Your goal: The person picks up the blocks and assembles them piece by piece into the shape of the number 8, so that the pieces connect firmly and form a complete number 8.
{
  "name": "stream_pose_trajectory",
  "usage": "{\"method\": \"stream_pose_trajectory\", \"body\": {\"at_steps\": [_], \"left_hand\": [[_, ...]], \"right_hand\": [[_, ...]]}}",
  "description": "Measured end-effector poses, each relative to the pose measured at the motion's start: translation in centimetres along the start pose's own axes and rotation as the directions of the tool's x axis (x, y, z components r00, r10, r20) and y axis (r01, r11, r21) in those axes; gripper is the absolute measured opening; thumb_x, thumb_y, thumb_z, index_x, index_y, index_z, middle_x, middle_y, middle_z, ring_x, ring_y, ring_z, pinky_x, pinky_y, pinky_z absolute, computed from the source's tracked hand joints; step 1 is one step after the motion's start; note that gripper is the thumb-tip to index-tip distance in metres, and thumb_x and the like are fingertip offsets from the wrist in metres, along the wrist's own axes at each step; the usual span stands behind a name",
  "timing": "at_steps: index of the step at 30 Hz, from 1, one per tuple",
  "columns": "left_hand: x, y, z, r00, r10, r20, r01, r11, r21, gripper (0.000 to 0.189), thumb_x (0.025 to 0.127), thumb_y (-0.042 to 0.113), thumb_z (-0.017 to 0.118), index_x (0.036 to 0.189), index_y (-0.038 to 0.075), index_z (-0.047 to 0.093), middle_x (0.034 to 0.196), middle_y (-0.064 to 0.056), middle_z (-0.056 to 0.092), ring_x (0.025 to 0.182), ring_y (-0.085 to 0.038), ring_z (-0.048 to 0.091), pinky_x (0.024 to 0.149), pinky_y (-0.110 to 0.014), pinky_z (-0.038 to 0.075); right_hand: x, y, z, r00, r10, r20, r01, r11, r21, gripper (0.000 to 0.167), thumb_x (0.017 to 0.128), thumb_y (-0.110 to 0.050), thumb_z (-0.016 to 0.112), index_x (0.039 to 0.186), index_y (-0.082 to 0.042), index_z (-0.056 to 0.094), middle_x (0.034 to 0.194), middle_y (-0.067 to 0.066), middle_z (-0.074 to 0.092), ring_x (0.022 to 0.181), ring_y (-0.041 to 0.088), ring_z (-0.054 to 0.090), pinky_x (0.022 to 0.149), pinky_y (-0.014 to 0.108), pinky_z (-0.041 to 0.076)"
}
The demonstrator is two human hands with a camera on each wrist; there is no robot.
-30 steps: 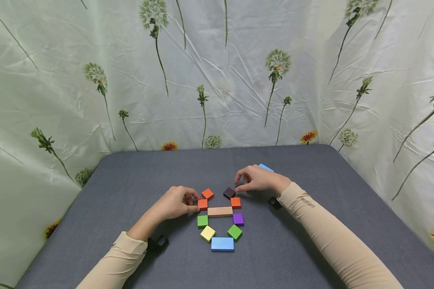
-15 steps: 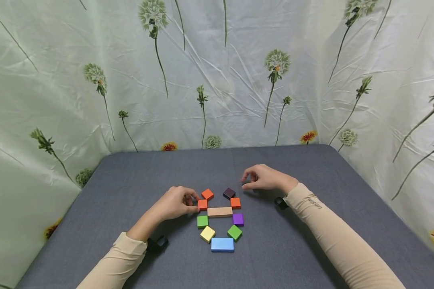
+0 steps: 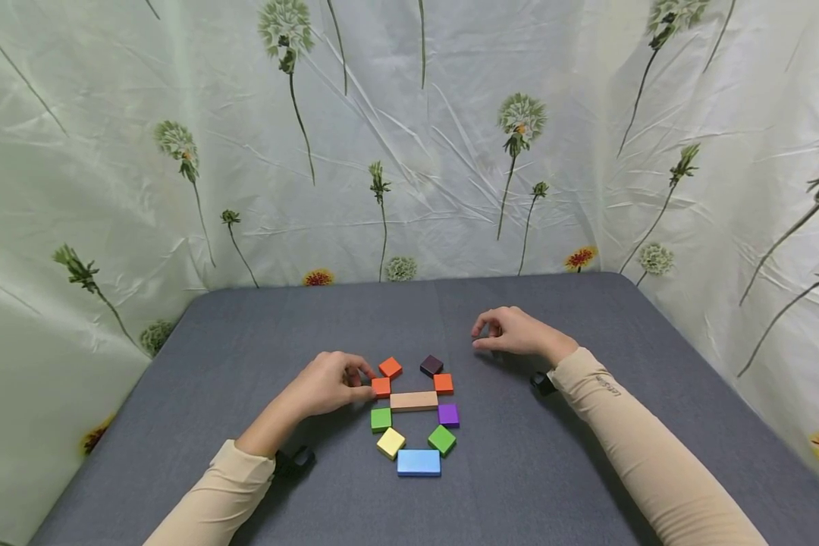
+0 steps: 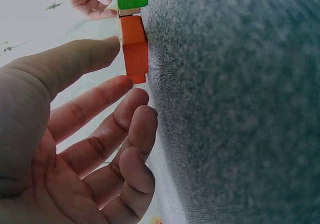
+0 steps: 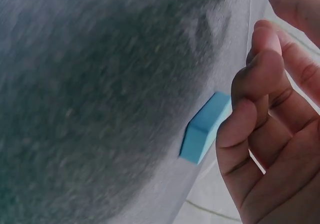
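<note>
My left hand [image 3: 332,381] rests beside an orange block [image 3: 381,387], its thumb and index fingertips at the block's left side. The left wrist view shows that orange block [image 4: 135,49] close to those fingertips, the other fingers loosely bent. My right hand [image 3: 519,331] hovers over the cloth right of a dark block [image 3: 431,365], with nothing in its bent fingers. A blue block [image 5: 205,126] lies past that hand in the right wrist view; in the head view the hand hides it. Another orange block [image 3: 390,368] lies tilted behind the first.
A wooden bar [image 3: 413,401] lies between the two sides of the arrangement. Around it are an orange block [image 3: 444,384], a purple block [image 3: 448,415], green blocks [image 3: 381,419], a yellow block [image 3: 391,443] and a long blue block [image 3: 419,462]. A floral curtain [image 3: 409,136] hangs behind the table.
My right hand has drawn away from the dark block to the right, now covering the far blue block in the head view. The left hand stays by the orange block.
</note>
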State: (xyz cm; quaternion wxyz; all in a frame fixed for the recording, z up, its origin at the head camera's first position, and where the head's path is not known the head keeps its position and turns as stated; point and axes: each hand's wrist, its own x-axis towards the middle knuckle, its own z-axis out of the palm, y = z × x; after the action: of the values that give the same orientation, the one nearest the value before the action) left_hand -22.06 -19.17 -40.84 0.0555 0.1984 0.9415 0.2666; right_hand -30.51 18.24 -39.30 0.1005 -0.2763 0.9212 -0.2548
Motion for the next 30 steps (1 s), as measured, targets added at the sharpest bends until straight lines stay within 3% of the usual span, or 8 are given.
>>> {"method": "stream_pose_trajectory", "body": {"at_steps": [11, 19, 30], "left_hand": [[0.0, 0.2, -0.2, 0.999, -0.022, -0.037, 0.022, 1.000, -0.005, 0.022, 0.093, 0.019, 0.084, 0.114, 0.014, 0.079, 0.082, 0.003, 0.069, 0.066, -0.011, 0.057, 0.060, -0.028, 0.047], [0.1, 0.1, 0.1, 1.000, 0.018, -0.025, -0.018, 1.000, -0.009, 0.031, 0.098, 0.019, 0.080, 0.128, 0.014, 0.076, 0.086, 0.003, 0.068, 0.068, -0.009, 0.056, 0.060, -0.027, 0.046], [0.4, 0.0, -0.3, 0.996, 0.012, -0.094, -0.011, 1.000, 0.004, 0.018, 0.098, 0.018, 0.079, 0.116, 0.015, 0.080, 0.081, 0.004, 0.067, 0.066, -0.010, 0.056, 0.059, -0.028, 0.047]], "right_hand": [[-0.8, 2.1, -0.6, 0.988, 0.065, -0.138, -0.066, 0.998, 0.001, 0.025, 0.100, -0.023, 0.077, 0.118, -0.005, 0.076, 0.077, 0.000, 0.065, 0.066, 0.011, 0.054, 0.065, 0.029, 0.044], [-1.3, 3.3, -0.8, 0.967, 0.155, -0.201, -0.156, 0.988, 0.011, 0.036, 0.098, -0.025, 0.080, 0.126, -0.003, 0.072, 0.078, 0.001, 0.058, 0.066, 0.014, 0.051, 0.063, 0.030, 0.042], [-1.4, 3.8, -0.9, 0.947, 0.238, -0.217, -0.241, 0.970, 0.012, 0.040, 0.097, -0.029, 0.081, 0.127, -0.003, 0.071, 0.080, 0.003, 0.060, 0.066, 0.015, 0.055, 0.063, 0.032, 0.043]]}}
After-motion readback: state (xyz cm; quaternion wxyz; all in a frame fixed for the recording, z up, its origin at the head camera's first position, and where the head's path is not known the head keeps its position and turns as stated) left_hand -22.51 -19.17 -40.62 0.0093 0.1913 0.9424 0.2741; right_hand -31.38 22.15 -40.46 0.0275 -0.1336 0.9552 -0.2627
